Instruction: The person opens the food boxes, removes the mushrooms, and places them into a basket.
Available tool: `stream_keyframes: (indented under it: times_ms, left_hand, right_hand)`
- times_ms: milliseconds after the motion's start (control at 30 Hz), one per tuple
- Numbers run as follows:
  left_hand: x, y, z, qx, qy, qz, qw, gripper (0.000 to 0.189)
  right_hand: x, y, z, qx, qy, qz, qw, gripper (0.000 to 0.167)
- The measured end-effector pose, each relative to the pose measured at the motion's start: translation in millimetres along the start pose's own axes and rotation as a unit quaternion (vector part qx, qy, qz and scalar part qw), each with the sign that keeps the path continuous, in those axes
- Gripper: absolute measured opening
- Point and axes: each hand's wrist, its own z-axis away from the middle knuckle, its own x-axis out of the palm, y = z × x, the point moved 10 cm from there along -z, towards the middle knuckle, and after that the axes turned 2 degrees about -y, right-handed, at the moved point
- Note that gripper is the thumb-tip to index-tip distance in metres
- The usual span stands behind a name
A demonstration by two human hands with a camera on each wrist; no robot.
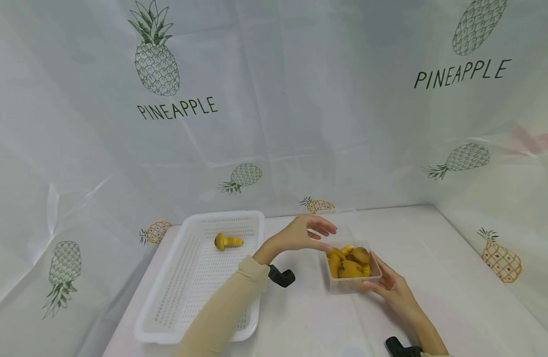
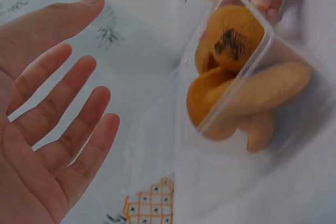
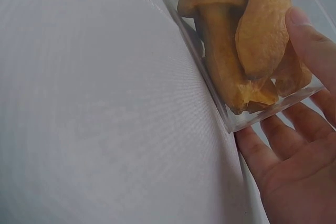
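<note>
A clear plastic box (image 1: 354,285) on the table holds several yellow-brown mushrooms (image 1: 351,269). My right hand (image 1: 395,290) grips the box's near right corner, thumb on the near wall and fingers along the right side; the right wrist view shows this hand (image 3: 299,166) around the corner. My left hand (image 1: 301,234) hovers by the box's far left edge, with nothing in it. Its fingers are spread and relaxed in the left wrist view, apart from the box. One mushroom (image 1: 227,241) lies on its side in the white perforated basket (image 1: 185,277), left of my left arm.
Behind the box, its clear lid (image 1: 341,218) appears to stand folded back. A white cloth covers the table (image 1: 434,267). A pineapple-print curtain (image 1: 301,124) hangs close behind and along both sides. My left forearm crosses the basket's right rim.
</note>
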Motion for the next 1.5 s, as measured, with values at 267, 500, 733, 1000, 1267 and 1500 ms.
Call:
stream_keyframes:
  times_ms: [267,500,733,1000,1267,1500]
  left_hand:
    - [38.7,0.8,-10.6,0.007,-0.051,-0.027,0.9983,0.047]
    - [59.8,0.8,-17.5,0.022,-0.085,-0.034,0.9956,0.056]
    - [71.8,-14.4,-20.9,0.010,-0.093,-0.002,0.9956,0.054]
    - [82.8,-26.8,-16.5,0.001,-0.103,0.007,0.9946,0.045]
    - [91.0,-23.5,-17.8,0.020,-0.122,-0.015,0.9922,0.043]
    - [92.4,-21.4,-18.6,0.021,-0.124,-0.018,0.9919,0.040]
  right_hand:
    - [3,2,-0.6,0.009,-0.002,-0.008,0.9999,0.075]
    - [3,2,-2.1,0.010,-0.004,-0.005,0.9999,0.075]
    - [2,1,-1.8,0.000,-0.011,-0.011,0.9999,0.076]
    - [3,2,0.8,0.010,-0.011,-0.001,0.9999,0.075]
    - [2,-2,1.3,0.002,-0.014,-0.003,0.9999,0.075]
    - [0,-4,0.2,-0.007,-0.013,-0.013,0.9998,0.074]
